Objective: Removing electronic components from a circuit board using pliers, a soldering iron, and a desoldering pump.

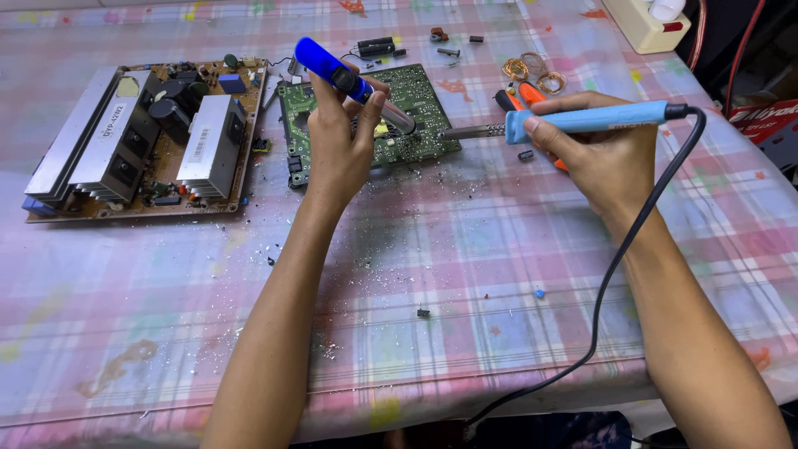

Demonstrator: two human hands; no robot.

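Observation:
My left hand [339,140] grips a blue desoldering pump [326,66], held at a slant with its metal tip resting on a green circuit board [420,100]. My right hand [600,148] holds a soldering iron with a light blue handle [594,120]; its metal tip [465,131] points left and touches the board's right side, close to the pump's tip. A black cord [615,266] runs from the iron's handle down past my right forearm and off the table's front edge.
A larger brown power board with silver heat sinks [141,137] lies at the left. Orange-handled pliers [524,96], solder wire coils [532,73], small loose components [376,46] and a cream power strip [644,25] sit behind. Solder bits speckle the checked tablecloth [465,249].

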